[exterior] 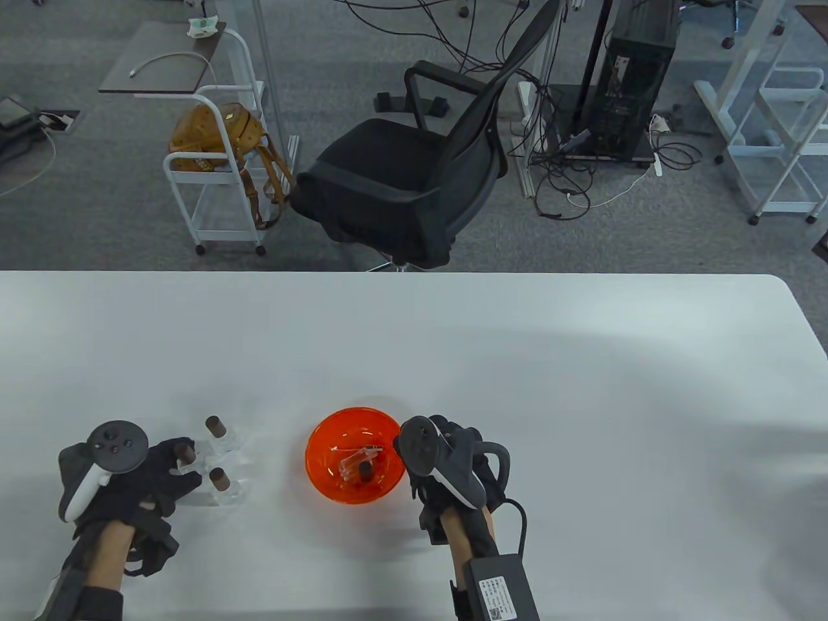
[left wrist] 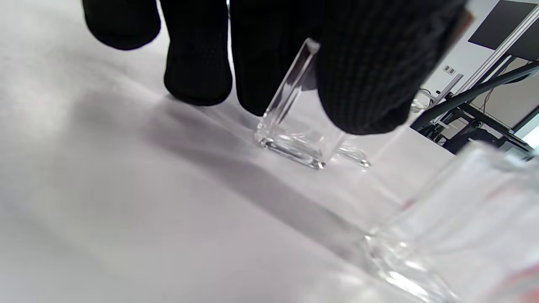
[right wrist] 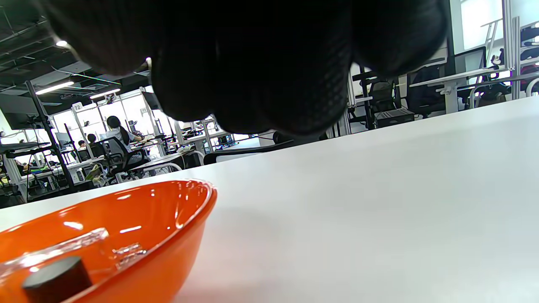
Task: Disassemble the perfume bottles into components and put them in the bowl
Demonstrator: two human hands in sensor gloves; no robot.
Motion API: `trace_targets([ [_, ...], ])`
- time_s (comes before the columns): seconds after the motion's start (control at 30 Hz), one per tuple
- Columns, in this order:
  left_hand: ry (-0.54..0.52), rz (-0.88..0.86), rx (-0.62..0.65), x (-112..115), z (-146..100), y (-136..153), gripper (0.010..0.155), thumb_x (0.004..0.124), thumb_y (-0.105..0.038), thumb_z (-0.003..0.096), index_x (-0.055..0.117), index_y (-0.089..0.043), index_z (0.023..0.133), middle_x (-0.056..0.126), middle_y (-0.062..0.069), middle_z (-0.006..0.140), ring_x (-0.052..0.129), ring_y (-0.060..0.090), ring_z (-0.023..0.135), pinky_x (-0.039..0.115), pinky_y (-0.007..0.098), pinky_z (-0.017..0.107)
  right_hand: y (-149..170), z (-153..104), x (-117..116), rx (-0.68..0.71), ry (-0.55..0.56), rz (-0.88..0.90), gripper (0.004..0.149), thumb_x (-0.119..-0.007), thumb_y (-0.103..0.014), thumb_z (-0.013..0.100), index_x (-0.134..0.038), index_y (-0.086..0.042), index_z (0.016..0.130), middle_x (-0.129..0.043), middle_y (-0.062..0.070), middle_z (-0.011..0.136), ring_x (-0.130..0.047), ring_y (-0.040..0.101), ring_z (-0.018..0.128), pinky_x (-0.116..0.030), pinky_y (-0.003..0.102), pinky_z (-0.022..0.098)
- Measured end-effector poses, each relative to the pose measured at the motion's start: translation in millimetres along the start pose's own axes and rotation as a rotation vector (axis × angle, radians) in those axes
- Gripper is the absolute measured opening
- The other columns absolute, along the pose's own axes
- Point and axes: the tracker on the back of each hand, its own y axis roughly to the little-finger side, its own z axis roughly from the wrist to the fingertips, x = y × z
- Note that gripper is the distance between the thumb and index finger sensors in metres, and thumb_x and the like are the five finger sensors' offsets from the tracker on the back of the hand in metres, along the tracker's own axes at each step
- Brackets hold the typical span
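My left hand pinches a clear flat perfume bottle with a brown cap, upright on the table. In the left wrist view the thumb and fingers sit on either side of this bottle. Two more brown-capped bottles stand just right of it, one behind and one in front. The orange bowl holds a clear bottle body and a dark cap. My right hand hovers at the bowl's right rim, fingers loosely curled and empty.
A blurred clear bottle fills the near right of the left wrist view. A cable and black power pack trail from my right wrist. The white table stretches far and right. A black office chair stands beyond its far edge.
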Motion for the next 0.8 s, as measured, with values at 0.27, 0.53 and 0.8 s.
trace_targets([
  [0.27, -0.127, -0.037, 0.065, -22, -12, -13, 0.057, 0.096, -0.041, 0.0358, 0.089, -0.027, 0.090, 0.101, 0.005, 0.092, 0.099, 0.036, 0.076, 0.071, 0.058, 0.062, 3, 0, 1, -0.006, -0.006, 0.015, 0.046, -0.076, -0.051, 0.037, -0.091, -0.031, 0.075, -0.100, -0.003, 0.073, -0.106, 0.011, 0.047, -0.082, 0.051, 0.054],
  [0.53, -0.259, -0.030, 0.333, -73, -53, -100, 0.057, 0.095, -0.042, 0.0368, 0.088, -0.026, 0.091, 0.104, 0.005, 0.089, 0.102, 0.034, 0.074, 0.074, 0.057, 0.060, -3, -1, 2, 0.012, -0.009, 0.015, 0.046, -0.076, -0.051, 0.037, -0.091, -0.031, 0.075, -0.100, -0.003, 0.074, -0.106, 0.011, 0.048, -0.082, 0.051, 0.054],
  [0.8, -0.200, 0.023, 0.532, -47, -74, -188, 0.057, 0.094, -0.042, 0.0382, 0.087, -0.025, 0.092, 0.103, 0.005, 0.089, 0.101, 0.033, 0.074, 0.074, 0.057, 0.060, -7, -3, 8, 0.035, 0.004, 0.039, 0.046, -0.076, -0.051, 0.037, -0.091, -0.031, 0.075, -0.100, -0.003, 0.073, -0.106, 0.011, 0.048, -0.082, 0.051, 0.054],
])
